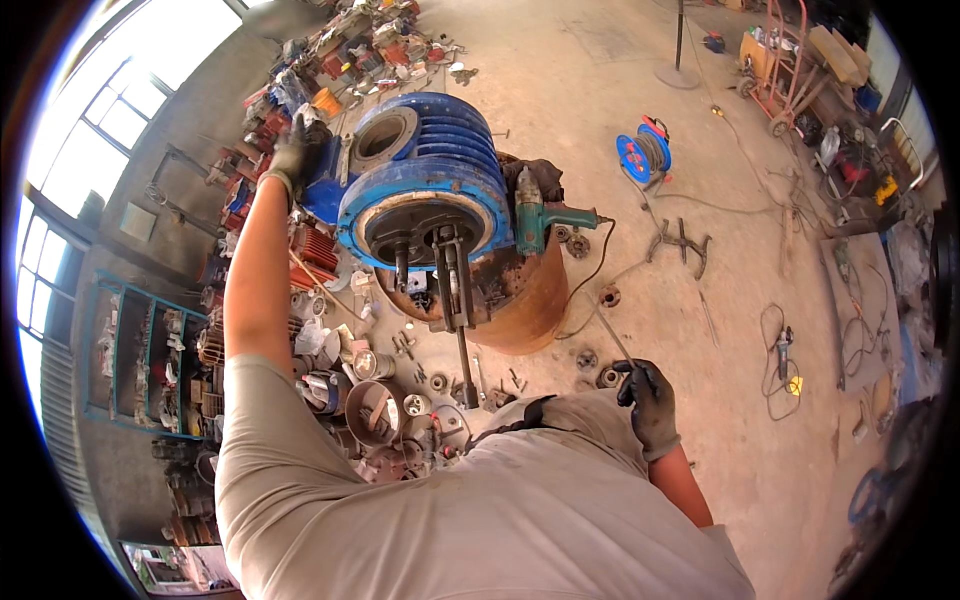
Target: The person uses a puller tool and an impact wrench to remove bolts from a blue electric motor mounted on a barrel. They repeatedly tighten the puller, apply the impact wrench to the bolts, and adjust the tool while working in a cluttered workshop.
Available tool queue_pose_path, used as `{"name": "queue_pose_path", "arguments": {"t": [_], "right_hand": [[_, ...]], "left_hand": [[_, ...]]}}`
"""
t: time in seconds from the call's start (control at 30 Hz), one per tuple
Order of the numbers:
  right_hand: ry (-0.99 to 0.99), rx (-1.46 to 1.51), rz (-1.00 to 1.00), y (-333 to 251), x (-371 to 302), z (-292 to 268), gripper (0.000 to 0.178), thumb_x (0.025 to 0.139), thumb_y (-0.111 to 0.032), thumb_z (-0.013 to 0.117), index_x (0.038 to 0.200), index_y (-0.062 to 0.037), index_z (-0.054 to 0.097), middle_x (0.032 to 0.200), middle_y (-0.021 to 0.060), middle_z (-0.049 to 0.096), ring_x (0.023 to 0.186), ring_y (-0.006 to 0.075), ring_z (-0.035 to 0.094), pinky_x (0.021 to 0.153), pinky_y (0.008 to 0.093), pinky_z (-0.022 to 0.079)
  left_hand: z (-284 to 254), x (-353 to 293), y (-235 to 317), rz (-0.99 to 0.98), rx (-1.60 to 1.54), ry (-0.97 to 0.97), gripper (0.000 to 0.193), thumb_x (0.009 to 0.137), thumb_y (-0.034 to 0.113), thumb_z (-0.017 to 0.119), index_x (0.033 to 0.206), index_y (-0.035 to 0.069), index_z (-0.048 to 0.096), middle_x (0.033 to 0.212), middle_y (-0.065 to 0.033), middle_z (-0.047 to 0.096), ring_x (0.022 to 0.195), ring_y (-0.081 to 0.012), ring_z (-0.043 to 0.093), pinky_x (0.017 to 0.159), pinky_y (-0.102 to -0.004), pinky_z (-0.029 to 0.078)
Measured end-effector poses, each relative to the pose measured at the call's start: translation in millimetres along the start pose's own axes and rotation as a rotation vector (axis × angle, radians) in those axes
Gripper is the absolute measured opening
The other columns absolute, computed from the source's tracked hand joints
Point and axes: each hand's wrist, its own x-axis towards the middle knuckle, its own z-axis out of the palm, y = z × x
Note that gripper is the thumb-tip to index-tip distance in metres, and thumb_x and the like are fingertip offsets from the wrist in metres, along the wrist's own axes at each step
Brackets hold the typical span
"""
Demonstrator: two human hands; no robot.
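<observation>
A blue ribbed gear housing (455,135) rests on a rusty drum (530,310), its round opening turned toward me. From the opening sticks a dark gear puller (452,275), its long screw pointing down toward me. My left hand (290,160), in a dark glove, is at the housing's left edge, gripping it; its fingers are partly hidden. My right hand (652,405), in a black glove, is closed round a thin metal rod (612,332) at my right side, away from the housing. A green power tool (535,215) with a cord lies against the housing's right side.
Loose parts and metal cans (375,410) crowd the floor at left. A blue cable reel (645,152), a three-armed puller (680,242) and a corded grinder (784,345) lie on the floor at right. Cords trail across it. A red hand truck (785,70) stands far right.
</observation>
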Motion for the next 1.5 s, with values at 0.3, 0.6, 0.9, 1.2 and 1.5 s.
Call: {"name": "queue_pose_path", "arguments": {"t": [0.3,0.6,0.9,1.2,1.5], "right_hand": [[0.001,-0.180,0.072,-9,40,76,0.027,0.109,-0.018,0.054,0.119,-0.0016,0.073,0.077,0.0050,0.065,0.069,0.0115,0.059,0.065,0.0288,0.049],[-0.193,-0.556,-0.230,9,175,86,0.026,0.101,-0.014,0.064,0.124,-0.0017,0.070,0.099,0.0153,0.074,0.090,0.0269,0.073,0.080,0.0392,0.058],[-0.373,-0.680,-0.229,-18,243,82,0.028,0.103,-0.017,0.064,0.127,-0.0038,0.070,0.108,0.0167,0.075,0.098,0.0287,0.074,0.086,0.0400,0.058],[-0.519,-0.785,-0.546,-18,289,69,0.028,0.098,-0.010,0.067,0.125,-0.0053,0.071,0.112,0.0200,0.074,0.103,0.0394,0.071,0.092,0.0436,0.057],[-0.621,-0.831,-0.341,-39,320,72,0.030,0.098,-0.013,0.071,0.127,-0.0028,0.070,0.114,0.0231,0.074,0.101,0.0394,0.073,0.089,0.0429,0.058]], "left_hand": [[-114,-262,195,-0.482,-1.485,0.551,0.041,0.115,0.030,0.049,0.131,-0.005,0.062,0.122,-0.0098,0.068,0.112,-0.0187,0.064,0.102,-0.0352,0.049],[-23,-486,308,-1.054,-2.003,-0.554,0.032,0.111,0.023,0.059,0.129,-0.002,0.067,0.115,-0.0133,0.075,0.095,-0.0223,0.074,0.087,-0.0353,0.061],[-67,-454,325,-0.874,-1.963,-0.546,0.033,0.113,0.022,0.055,0.129,-0.004,0.066,0.118,-0.0154,0.074,0.105,-0.0231,0.073,0.096,-0.0365,0.059],[-73,-498,360,-1.171,-1.889,-0.421,0.032,0.112,0.022,0.055,0.127,-0.004,0.068,0.112,-0.0128,0.075,0.101,-0.0216,0.073,0.092,-0.0349,0.059],[-106,-507,387,-1.295,-1.894,-0.385,0.031,0.112,0.021,0.055,0.128,-0.002,0.068,0.112,-0.0110,0.076,0.101,-0.0205,0.074,0.092,-0.0333,0.059]]}}
